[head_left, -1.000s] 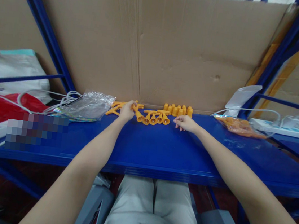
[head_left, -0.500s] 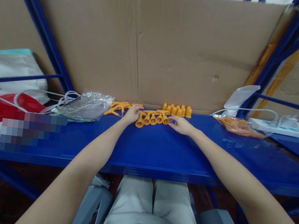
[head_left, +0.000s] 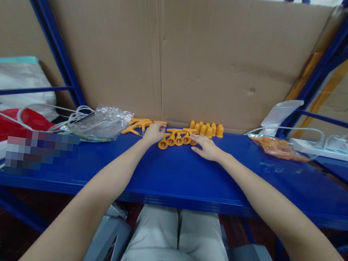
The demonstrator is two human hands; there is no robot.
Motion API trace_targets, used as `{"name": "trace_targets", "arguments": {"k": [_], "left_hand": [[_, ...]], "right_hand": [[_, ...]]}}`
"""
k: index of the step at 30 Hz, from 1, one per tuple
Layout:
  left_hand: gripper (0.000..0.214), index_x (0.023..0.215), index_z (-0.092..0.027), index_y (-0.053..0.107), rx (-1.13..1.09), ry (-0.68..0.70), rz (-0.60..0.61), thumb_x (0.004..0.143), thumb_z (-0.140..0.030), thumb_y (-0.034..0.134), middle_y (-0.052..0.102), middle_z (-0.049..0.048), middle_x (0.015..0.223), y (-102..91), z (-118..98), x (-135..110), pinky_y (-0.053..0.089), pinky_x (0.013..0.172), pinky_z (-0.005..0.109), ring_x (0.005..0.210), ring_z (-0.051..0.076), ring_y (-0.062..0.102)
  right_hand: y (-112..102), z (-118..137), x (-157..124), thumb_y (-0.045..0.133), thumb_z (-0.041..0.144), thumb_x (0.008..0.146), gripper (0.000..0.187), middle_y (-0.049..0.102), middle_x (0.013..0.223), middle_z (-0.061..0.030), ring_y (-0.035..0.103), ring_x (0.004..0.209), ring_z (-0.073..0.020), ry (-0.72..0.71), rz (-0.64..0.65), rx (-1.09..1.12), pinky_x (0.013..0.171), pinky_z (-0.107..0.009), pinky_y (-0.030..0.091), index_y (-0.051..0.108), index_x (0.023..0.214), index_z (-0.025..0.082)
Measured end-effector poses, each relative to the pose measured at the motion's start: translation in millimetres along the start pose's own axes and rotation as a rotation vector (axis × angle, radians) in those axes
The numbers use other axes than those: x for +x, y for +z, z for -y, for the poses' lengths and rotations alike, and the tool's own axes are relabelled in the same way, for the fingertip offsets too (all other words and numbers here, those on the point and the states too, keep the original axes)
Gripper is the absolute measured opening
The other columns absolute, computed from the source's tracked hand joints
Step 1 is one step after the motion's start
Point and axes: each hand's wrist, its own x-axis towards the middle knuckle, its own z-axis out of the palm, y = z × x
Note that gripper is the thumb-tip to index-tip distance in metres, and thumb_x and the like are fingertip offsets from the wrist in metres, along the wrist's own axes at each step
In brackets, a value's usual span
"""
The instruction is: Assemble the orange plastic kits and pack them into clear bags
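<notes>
From my end, I see the yellow cups (head_left: 178, 140) lying in a row on the blue shelf (head_left: 181, 173), between the two hands, mouths facing me. The left hand (head_left: 153, 133) is just beside the leftmost cup; the right hand (head_left: 206, 146) has its fingers over the rightmost one. Yellow handles (head_left: 142, 123) lie in a loose pile left of the left hand, and upright yellow caps (head_left: 209, 131) stand behind the right hand.

The right fingers cover part of the last cup, and I can't make out the left thumb. Both forearms run out of my view, and a pixelated patch (head_left: 38, 152) blots out something at the left.

The left fingers look bent; I can't tell whether they grip or touch anything. The right fingers stretch out flat, the thumb well apart from them, without closing round the cup.
</notes>
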Motion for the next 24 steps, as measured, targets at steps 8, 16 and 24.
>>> {"name": "trace_targets", "arguments": {"k": [8, 16, 24], "left_hand": [[0.022, 0.073, -0.019, 0.072, 0.183, 0.043, 0.110, 0.079, -0.022, 0.051, 0.074, 0.0084, 0.079, -9.4, -14, -6, 0.052, 0.076, 0.031, 0.083, 0.025, 0.069], [0.023, 0.077, -0.020, 0.073, 0.127, 0.216, 0.210, 0.081, -0.028, 0.052, 0.075, 0.0086, 0.083, -3.6, -23, -12, 0.052, 0.078, 0.030, 0.083, 0.023, 0.069], [0.026, 0.088, -0.021, 0.073, -0.010, 0.259, 0.409, 0.081, -0.041, 0.059, 0.076, 0.0058, 0.094, -20.7, -30, -14, 0.052, 0.080, 0.029, 0.088, 0.022, 0.069]], "right_hand": [[-1, 22, -1, 0.042, 0.044, 0.096, 0.055, 0.038, 0.153, -0.0109, 0.027, 0.144, -0.0311, 0.012, 0.123, -0.059, 0.113, -0.061, 0.023, 0.042, 0.147, 0.024], [-3, 32, -4, 0.039, 0.047, 0.097, 0.057, 0.030, 0.157, -0.0065, 0.021, 0.147, -0.0296, -0.053, 0.119, -0.074, 0.115, -0.060, 0.016, 0.033, 0.151, 0.029], [-2, 31, -3, 0.035, 0.047, 0.098, 0.057, 0.031, 0.157, -0.0083, 0.021, 0.147, -0.0311, -0.009, 0.174, -0.088, 0.114, -0.063, 0.015, 0.036, 0.150, 0.025]]}}
